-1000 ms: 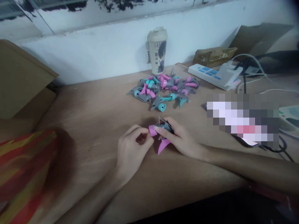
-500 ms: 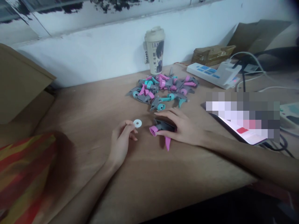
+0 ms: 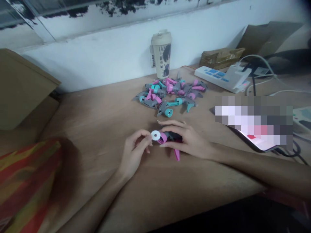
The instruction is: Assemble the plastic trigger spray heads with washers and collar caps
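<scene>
My left hand (image 3: 137, 147) pinches a flat white washer (image 3: 153, 135) with a small hole between thumb and finger. The washer is at the open end of a pink collar, overlapping its edge in view; whether they touch I cannot tell. That collar belongs to a grey and pink trigger sprayer head (image 3: 163, 138), its pink trigger pointing toward me. My right hand (image 3: 188, 137) is wrapped over the sprayer head from the right, hiding much of the grey body. Beyond the hands lies a pile of similar sprayer heads (image 3: 170, 86) with pink or teal collars.
A lidded coffee cup (image 3: 161, 53) stands behind the pile by the white wall. To the right are a power strip (image 3: 218, 77), cables and a tablet-like lit screen (image 3: 252, 137), partly blurred. Cardboard (image 3: 24, 90) and a red-yellow striped bag (image 3: 26, 181) are at left.
My left hand has carried the washer rightward to the collar's mouth. My right hand has closed further round the sprayer head, whose collar has shifted slightly right.
</scene>
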Tool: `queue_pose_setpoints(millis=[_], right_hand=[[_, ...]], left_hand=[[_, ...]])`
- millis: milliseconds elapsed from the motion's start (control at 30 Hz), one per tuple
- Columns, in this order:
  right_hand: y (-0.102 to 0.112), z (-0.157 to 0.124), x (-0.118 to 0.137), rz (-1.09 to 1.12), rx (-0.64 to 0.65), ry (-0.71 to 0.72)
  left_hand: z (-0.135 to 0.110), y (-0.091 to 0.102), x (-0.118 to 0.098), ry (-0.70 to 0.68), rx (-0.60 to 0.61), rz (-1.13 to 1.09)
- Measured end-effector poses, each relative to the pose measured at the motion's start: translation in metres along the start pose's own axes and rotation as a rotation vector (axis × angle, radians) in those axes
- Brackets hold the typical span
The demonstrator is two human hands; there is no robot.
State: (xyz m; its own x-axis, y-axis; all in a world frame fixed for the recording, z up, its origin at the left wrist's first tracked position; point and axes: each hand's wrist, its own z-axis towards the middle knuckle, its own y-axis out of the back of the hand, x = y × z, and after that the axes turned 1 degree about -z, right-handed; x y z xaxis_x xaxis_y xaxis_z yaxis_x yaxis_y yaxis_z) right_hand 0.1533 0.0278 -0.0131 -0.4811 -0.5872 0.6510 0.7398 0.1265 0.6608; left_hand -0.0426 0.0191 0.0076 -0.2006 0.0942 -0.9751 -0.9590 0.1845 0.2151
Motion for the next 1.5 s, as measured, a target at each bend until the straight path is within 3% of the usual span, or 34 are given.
queue_pose_setpoints(millis=[200,367,500,767,967,1100,1300,1500], right_hand=[[0.005,-0.001,0.011,0.329,-0.039,-0.130],[0.003,-0.002,0.014,0.490,0.092,-0.228],[0.001,0.000,0.011,0.578,0.163,-0.225],[-0.001,0.001,0.007,0.486,0.088,-0.060],[-0.003,-0.002,0.008,0.471,0.049,-0.042],[-0.003,-0.003,0.010,0.482,0.060,-0.057],[-0.003,-0.006,0.011,0.478,0.053,-0.051],[-0.004,-0.007,0.007,0.416,0.034,-0.021]], left_hand=[[0.002,0.005,0.009,-0.032,-0.027,-0.088],[0.000,0.006,0.009,-0.020,-0.032,-0.135],[-0.001,0.005,0.004,0.016,0.014,-0.128],[-0.001,0.008,0.002,0.034,0.156,-0.111],[-0.002,0.008,-0.006,0.038,0.237,-0.037],[-0.003,0.004,-0.009,0.032,0.217,0.079],[-0.008,0.001,-0.011,-0.087,0.076,0.133],[-0.008,0.003,-0.013,-0.117,0.132,0.246]])
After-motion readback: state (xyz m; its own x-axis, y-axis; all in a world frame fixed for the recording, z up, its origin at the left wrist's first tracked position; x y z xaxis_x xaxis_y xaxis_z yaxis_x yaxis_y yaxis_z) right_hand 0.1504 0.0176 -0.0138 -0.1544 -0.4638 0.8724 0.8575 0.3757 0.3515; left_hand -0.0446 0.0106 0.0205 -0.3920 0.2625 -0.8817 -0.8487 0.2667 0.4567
